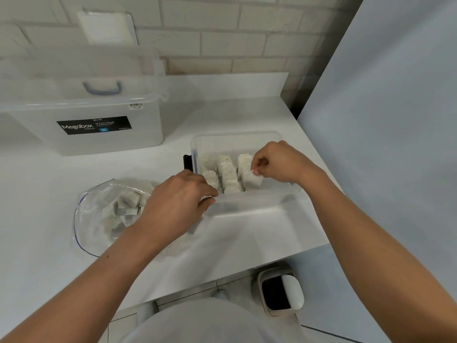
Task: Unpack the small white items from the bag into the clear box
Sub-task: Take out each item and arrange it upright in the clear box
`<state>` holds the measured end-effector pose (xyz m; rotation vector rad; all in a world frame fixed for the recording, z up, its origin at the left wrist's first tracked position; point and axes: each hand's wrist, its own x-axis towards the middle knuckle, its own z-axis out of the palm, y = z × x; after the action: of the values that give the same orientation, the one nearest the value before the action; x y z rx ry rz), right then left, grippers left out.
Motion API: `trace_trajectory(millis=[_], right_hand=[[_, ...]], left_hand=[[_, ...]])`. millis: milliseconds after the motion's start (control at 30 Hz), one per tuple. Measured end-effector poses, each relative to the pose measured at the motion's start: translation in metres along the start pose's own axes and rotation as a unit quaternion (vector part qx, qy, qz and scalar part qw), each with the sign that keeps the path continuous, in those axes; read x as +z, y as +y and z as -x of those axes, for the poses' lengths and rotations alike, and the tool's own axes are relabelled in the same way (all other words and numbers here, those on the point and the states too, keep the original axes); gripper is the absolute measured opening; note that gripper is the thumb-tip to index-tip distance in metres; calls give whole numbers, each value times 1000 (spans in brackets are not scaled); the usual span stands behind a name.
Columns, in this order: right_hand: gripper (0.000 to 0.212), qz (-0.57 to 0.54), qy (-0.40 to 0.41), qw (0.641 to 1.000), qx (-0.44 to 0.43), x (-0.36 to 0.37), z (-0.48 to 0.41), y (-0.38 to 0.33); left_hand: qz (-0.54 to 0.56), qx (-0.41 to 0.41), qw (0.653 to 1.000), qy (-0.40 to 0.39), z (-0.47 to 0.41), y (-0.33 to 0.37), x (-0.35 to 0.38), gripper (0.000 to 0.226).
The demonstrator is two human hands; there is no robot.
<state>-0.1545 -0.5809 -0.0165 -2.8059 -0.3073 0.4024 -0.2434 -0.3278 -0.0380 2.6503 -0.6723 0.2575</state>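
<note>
So the right hand [279, 162] is pinching one small white item [252, 180] in the right-hand row inside the clear box [247, 204], while the left hand [178, 201] is gripping its near-left rim. The bag [99, 214] is lying on the counter [49, 256] just left of it, with more pieces sitting inside.

Both bare arms reach forward and converge; the left forearm [94, 276] runs up and to the right to the left hand [178, 201], back upward, knuckles bent, thumb and forefinger closed on the near rim of the clear box [247, 209]; the right forearm [371, 231] angles up and to the left to the right hand [277, 162], fingers curled inward, thumb and fingertips apparently pinching a small white item [253, 182].
</note>
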Motion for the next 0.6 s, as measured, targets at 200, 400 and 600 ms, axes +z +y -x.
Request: trace_trajectory(millis=[200,400,600], right_hand=[[8,62,-57,996,14,20,-23,-3],[12,132,-71,988,29,40,-34,-1],[23,121,-17,992,39,26,-25,-5]], left_hand=[[4,-13,1000,2,0,1,0,11],[23,-46,999,-15,2,1,-1,12],[38,-46,998,-18,5,-2,-1,18]])
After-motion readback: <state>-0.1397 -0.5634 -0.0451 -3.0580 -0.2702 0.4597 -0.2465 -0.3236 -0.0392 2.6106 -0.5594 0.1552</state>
